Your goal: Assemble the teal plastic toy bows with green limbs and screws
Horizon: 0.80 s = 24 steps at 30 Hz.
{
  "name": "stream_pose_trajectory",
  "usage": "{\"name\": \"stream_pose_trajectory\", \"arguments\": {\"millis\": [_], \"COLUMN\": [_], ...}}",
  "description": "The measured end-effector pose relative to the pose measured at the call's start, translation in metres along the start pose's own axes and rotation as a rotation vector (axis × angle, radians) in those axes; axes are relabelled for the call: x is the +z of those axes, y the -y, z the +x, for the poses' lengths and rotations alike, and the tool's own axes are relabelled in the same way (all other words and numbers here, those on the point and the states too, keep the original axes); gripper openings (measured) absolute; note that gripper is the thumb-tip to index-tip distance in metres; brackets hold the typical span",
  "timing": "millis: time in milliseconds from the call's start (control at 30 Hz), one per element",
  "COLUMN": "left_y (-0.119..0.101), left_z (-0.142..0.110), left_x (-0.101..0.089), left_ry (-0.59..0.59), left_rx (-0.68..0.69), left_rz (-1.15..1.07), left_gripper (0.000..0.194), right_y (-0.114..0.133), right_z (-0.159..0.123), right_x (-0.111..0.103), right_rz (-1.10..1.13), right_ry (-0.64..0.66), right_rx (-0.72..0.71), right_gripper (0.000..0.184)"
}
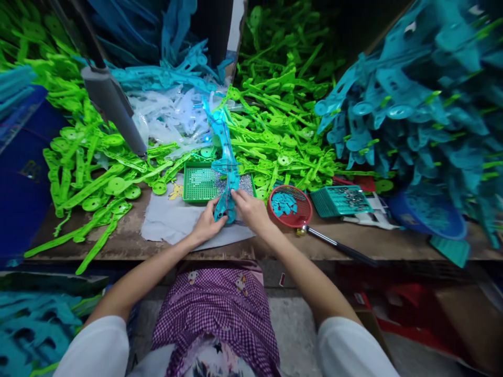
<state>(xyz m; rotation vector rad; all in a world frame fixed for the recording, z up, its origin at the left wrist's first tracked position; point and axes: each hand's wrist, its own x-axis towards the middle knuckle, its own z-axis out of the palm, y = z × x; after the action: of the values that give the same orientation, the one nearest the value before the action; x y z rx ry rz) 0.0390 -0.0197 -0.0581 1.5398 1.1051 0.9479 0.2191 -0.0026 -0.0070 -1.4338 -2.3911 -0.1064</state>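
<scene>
A long, light blue plastic part (226,152) stretches away from me over a green basket (196,183) holding small metal pieces. Its near end is in my left hand (208,222), with the fingers closed around the left side and the thumb on top. My right hand (251,209) pinches the right edge of the same part a little farther up. Anything small between those fingertips is hidden. Under the hands lies a grey cloth (161,217) with a yellow cartoon figure. A red round basket (302,209) with small blue pieces stands right of my right hand.
An electric screwdriver (113,104) hangs at left. Bright green plastic parts (283,125) pile across the bench, with whitish parts (173,115) behind. At right are teal trays (340,201), a black-handled tool (338,243), a blue bowl (428,214) and a tall heap of blue parts (416,99).
</scene>
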Motion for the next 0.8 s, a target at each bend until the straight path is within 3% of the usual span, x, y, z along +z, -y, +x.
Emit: {"name": "stream_pose_trajectory", "arguments": {"millis": [133,200,267,400,467,533,567,667,733,800], "left_y": [0.002,0.000,-0.005,-0.024,-0.032,-0.035,-0.035,-0.030,-0.026,-0.025], "left_z": [-0.002,-0.003,-0.004,-0.023,-0.048,-0.079,-0.095,-0.128,-0.133,-0.128], "left_x": [0.000,0.000,0.000,-0.005,-0.011,-0.017,-0.019,-0.018,-0.012,-0.006], "left_ry": [-0.016,0.037,0.101,0.277,0.405,0.470,0.448,0.156,-0.056,-0.215], "left_rx": [0.032,0.075,0.126,0.190,0.185,0.137,0.092,-0.138,-0.302,-0.403], "left_rz": [-0.012,-0.001,0.028,0.042,0.035,0.007,-0.023,-0.169,-0.274,-0.336], "left_gripper": [0.061,0.061,0.061,0.073,0.089,0.092,0.086,0.064,0.060,0.055], "right_y": [0.017,0.023,0.029,0.031,0.022,0.007,-0.002,-0.024,-0.031,-0.033], "right_z": [-0.021,-0.018,-0.009,-0.013,-0.044,-0.089,-0.111,-0.158,-0.162,-0.149], "right_x": [0.011,0.013,0.011,-0.013,-0.033,-0.055,-0.066,-0.093,-0.098,-0.091], "right_rz": [0.265,0.497,0.744,1.100,1.243,1.349,1.375,1.342,1.266,1.211], "right_ry": [-0.231,-0.387,-0.443,-0.344,-0.298,-0.141,-0.032,0.324,0.480,0.576], "right_rx": [0.179,0.358,0.481,0.567,0.706,0.870,0.930,1.013,0.967,0.852], "right_gripper": [0.046,0.048,0.047,0.039,0.034,0.034,0.035,0.044,0.049,0.049]}}
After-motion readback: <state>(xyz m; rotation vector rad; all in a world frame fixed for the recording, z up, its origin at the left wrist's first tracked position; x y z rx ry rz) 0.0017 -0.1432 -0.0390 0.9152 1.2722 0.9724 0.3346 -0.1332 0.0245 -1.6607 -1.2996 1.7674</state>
